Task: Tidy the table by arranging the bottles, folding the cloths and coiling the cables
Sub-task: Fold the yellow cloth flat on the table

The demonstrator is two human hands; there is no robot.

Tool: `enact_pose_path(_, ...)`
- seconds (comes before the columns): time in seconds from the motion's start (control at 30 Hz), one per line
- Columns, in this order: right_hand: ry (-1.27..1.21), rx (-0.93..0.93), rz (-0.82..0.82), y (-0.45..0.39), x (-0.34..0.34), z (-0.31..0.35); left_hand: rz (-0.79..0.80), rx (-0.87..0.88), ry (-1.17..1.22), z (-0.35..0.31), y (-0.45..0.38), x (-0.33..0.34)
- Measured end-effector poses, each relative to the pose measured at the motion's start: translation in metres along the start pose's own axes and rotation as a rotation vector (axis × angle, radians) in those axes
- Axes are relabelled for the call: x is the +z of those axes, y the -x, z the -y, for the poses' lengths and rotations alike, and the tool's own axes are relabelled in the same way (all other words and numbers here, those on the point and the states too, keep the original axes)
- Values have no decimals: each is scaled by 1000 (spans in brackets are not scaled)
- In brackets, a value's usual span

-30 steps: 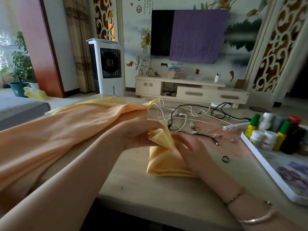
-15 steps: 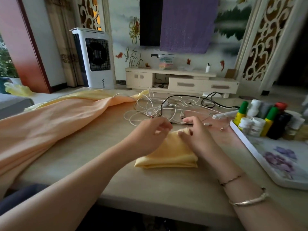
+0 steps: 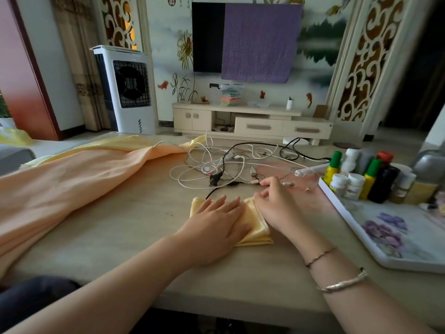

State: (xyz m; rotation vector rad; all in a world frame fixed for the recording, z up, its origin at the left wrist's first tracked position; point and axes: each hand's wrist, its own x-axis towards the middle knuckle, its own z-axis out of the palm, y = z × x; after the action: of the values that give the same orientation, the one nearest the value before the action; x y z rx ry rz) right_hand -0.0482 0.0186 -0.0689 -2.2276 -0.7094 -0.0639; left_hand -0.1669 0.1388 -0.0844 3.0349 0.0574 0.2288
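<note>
A small folded yellow cloth [image 3: 258, 228] lies flat on the wooden table [image 3: 134, 227] in front of me. My left hand [image 3: 218, 221] presses on it with straight, spread fingers. My right hand [image 3: 277, 206] rests at the cloth's right edge, fingers loosely curled near the cable ends. A tangle of white and black cables [image 3: 221, 165] lies just beyond the cloth. A large peach cloth [image 3: 72, 186] is draped unfolded over the table's left side. Several bottles [image 3: 361, 174] stand grouped on a floral tray [image 3: 375, 239] at the right.
A white tube-like item [image 3: 310, 170] lies between the cables and the bottles. Beyond the table stand a TV cabinet [image 3: 252, 121] and a white air cooler [image 3: 127, 90]. Bare tabletop shows near the front edge.
The yellow cloth has gone from raised and pinched in both hands to lying folded flat. My left hand has opened and now presses on it; my right has shifted to its right edge.
</note>
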Motion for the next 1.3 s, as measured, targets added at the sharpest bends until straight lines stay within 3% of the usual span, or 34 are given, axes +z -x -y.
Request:
enact_pose_path(0.23, 154, 204, 282, -2, -27, 9, -3, 0, 63, 4, -3, 0)
enact_pose_path(0.47, 255, 182, 419, 9, -33, 26, -141, -69, 261, -6, -5, -10)
enact_pose_path(0.7, -733, 241, 257, 16, -65, 30, -230, 50, 584, -46, 2, -38)
enact_pose_path(0.8, -909, 189, 179, 21, -98, 33, -291, 100, 518, -73, -9, -53)
enact_pose_path(0.9, -899, 82, 46, 24, -137, 21, -386, 30, 781, -108, -28, -70)
enact_pose_path(1.0, -734, 103, -166, 27, -175, -13, -169, -141, 1350, -151, -49, -83)
enact_pose_path(1.07, -636, 168, -202, 32, -198, -44, -30, -234, 1584, -178, -64, -85)
enact_pose_path(1.2, -598, 322, -126, 53, -240, -101, 132, -304, 1712, -237, -103, -74)
enact_pose_path(1.3, -444, 311, -285, 56, -270, -141, 233, -327, 1703, -283, -138, -57)
